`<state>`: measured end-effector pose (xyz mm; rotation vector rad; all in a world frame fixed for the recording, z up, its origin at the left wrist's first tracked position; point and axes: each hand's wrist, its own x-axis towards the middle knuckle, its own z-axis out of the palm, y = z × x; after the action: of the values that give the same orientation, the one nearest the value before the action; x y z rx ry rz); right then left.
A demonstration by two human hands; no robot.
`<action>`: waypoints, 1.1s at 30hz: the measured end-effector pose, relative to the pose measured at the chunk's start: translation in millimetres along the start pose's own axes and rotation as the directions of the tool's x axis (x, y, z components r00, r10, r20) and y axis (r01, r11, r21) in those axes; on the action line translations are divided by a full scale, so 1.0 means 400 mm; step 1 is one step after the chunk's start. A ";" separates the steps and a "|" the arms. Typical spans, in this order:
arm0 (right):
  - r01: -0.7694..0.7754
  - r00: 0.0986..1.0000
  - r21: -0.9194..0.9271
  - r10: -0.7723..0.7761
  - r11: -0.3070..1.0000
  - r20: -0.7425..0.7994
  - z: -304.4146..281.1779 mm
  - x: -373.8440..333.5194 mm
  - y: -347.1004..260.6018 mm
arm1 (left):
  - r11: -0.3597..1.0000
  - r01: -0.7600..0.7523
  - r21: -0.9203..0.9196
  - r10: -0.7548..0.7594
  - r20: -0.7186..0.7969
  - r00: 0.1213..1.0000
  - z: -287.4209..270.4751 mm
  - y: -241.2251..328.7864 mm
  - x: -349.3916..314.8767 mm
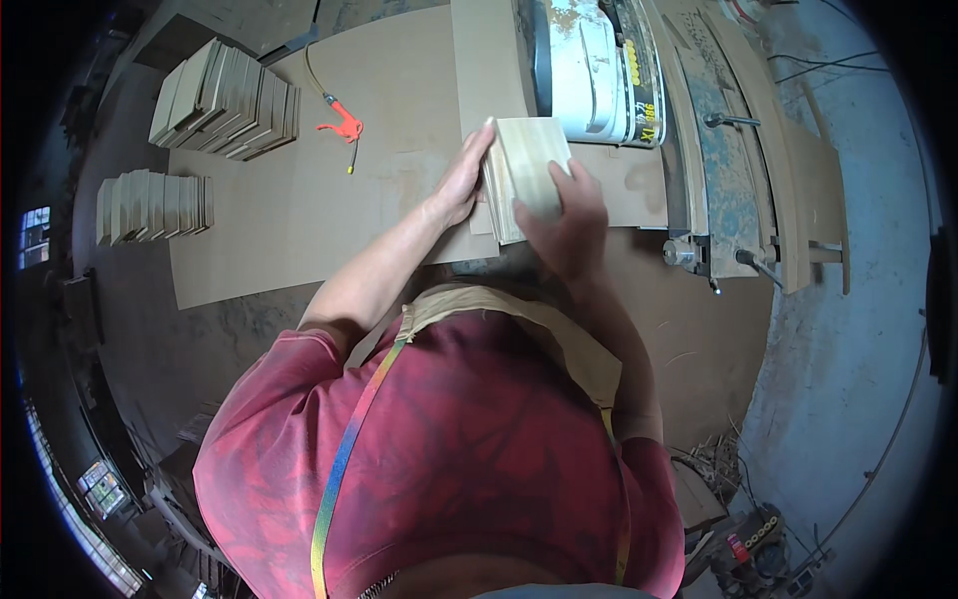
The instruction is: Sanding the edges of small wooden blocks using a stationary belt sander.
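In front of me a small stack of pale wooden boards (496,200) sits near the table's front edge. Its top board (534,160) lies slightly askew over the ones below. My left hand (465,178) grips the stack along its left side, the fingers running up toward the far corner. On the right, my right hand (567,215) holds the top board, with the thumb on its face and the fingers at its right edge. Part of the board's near end is blurred beside that hand.
Two rows of stacked boards, a larger one (228,100) and a smaller one (155,207), stand at the left. An orange air blow gun (344,125) lies on the table (399,80). A white container (584,75) and a machine bed with clamps (714,150) bound the right side.
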<state>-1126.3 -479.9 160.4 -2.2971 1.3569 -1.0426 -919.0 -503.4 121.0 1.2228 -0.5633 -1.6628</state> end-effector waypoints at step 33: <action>-0.159 0.983 0.007 0.159 0.987 -0.093 -0.020 0.039 0.222 | 0.998 -0.054 0.026 0.059 -0.209 0.976 0.106 0.017 -0.013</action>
<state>-1184.6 -538.7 123.3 -2.1232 1.5479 -1.1101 -954.4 -508.8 145.6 1.3651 -0.4796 -1.4616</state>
